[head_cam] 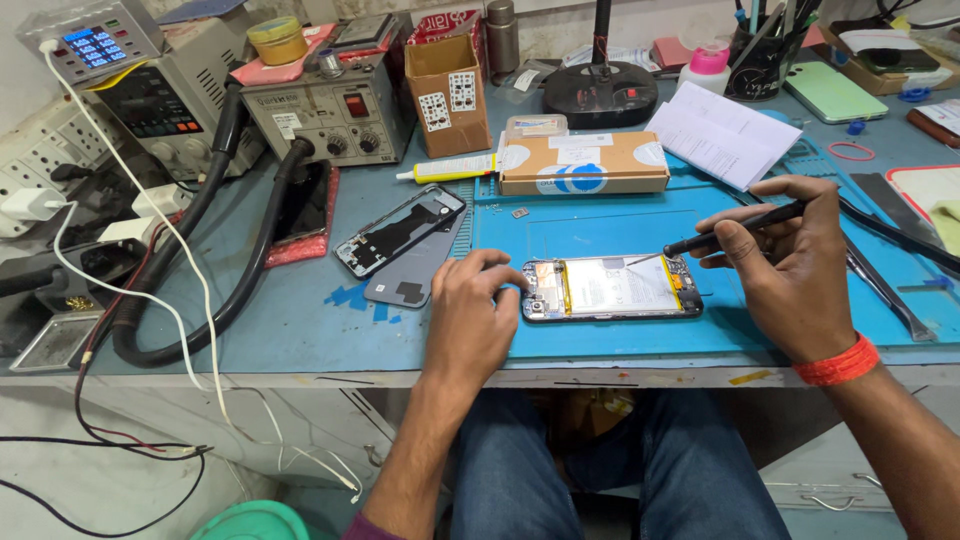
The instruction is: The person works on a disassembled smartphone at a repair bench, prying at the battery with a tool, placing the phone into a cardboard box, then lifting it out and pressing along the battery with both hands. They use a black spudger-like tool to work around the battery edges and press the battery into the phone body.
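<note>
My left hand [470, 325] rests palm down on the blue work mat [600, 225], fingers curled narrow, the fingertips pressing the left end of the opened phone [612, 289]. The phone lies flat, back cover off, at about twelve o'clock from my knees, just past the mat's near edge; its pale battery fills the middle. My right hand [790, 265], at two o'clock, is closed around a thin black screwdriver [725, 233], pinched between thumb and forefinger. The tip touches the phone's upper right corner, near the battery's edge. A red band [838, 363] circles that wrist.

At ten o'clock from the phone, off the mat, lies the removed back cover [400, 230], resting on a grey panel [415, 275]. Black tweezers [885, 290] lie at three o'clock on the mat. Farther out, at twelve o'clock, a flat cardboard box [583, 163] sits at the mat's far edge, with a white glue tube [447, 171] just beside it. Beyond, at eleven o'clock, stands the grey rework station [330, 115], its thick black hose [240, 270] curving towards me.
</note>
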Tool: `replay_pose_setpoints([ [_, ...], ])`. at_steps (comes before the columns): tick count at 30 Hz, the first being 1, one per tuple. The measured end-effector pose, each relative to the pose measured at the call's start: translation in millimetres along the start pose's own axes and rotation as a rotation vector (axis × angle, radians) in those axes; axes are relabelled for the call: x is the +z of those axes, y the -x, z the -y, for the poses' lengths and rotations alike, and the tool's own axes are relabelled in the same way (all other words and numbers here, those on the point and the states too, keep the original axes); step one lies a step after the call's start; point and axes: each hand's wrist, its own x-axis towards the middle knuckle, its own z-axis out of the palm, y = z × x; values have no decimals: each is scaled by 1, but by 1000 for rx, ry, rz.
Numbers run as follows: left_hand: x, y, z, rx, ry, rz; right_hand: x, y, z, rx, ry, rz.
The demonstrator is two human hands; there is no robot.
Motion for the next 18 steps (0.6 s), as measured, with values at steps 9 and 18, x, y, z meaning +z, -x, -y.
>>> replay_pose_setpoints([
  [9,-1,-3,3,-17,18,65,0,0,-1,14,10,-14],
  [18,-5,-10,-11,-32,-20,248,2,-2,0,10,-14,-13],
])
